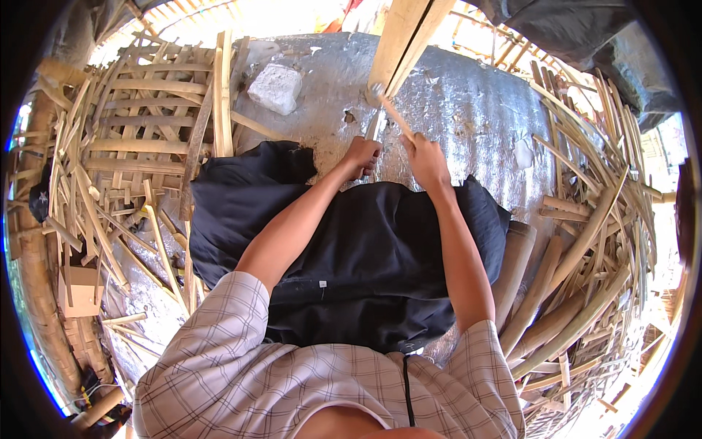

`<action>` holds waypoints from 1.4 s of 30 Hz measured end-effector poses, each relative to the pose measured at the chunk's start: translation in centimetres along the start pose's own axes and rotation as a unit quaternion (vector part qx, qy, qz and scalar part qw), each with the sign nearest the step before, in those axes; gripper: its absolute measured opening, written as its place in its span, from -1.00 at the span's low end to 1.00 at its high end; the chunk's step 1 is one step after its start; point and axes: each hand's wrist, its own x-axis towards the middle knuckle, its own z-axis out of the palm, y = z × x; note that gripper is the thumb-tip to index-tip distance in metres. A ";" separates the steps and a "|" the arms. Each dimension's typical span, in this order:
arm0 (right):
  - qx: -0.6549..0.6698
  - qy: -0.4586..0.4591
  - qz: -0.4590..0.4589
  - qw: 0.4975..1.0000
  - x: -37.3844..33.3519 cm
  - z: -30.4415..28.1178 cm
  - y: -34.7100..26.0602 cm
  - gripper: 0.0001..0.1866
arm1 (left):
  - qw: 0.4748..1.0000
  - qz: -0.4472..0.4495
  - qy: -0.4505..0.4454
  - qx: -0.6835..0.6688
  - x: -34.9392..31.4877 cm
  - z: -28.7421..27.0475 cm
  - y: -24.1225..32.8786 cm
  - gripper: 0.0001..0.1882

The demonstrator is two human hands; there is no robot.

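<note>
My left hand (361, 158) is closed round the near end of a narrow, pale metal blade (374, 126), which points away from me; its exact kind is hard to make out. To the right, my right hand (427, 162) grips the light wooden handle of a hammer (397, 118). The hammer's small greyish head lies at the near end of a thick bamboo pole (395, 62), close to the blade's tip. Along that pole runs a dark lengthwise slit. Whether head, blade and pole touch cannot be told. Black trousers (365, 234) cover my bent legs just below both hands.
A whitish stone block (276, 88) sits on the silvery ground sheet (475, 95) at the far left. Woven bamboo lattice (150, 113) stands at left, with loose strips below it. Bamboo poles and strips (585, 285) pile up at right. Black sheeting (563, 33) hangs at upper right.
</note>
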 end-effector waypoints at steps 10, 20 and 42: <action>0.278 0.122 -0.063 0.951 0.0 -2.7 -6.0 -0.62 | 0.994 0.088 0.006 -0.070 0.5 -1.1 2.0 -0.77; 0.174 0.092 -0.029 0.980 2.2 -1.1 -2.8 -0.50 | 0.994 0.061 0.090 -0.019 3.6 -2.3 1.6 -0.79; 0.139 0.089 -0.024 0.986 3.2 1.2 -3.9 -0.59 | 0.994 0.055 0.071 -0.059 3.3 -2.8 1.6 -0.80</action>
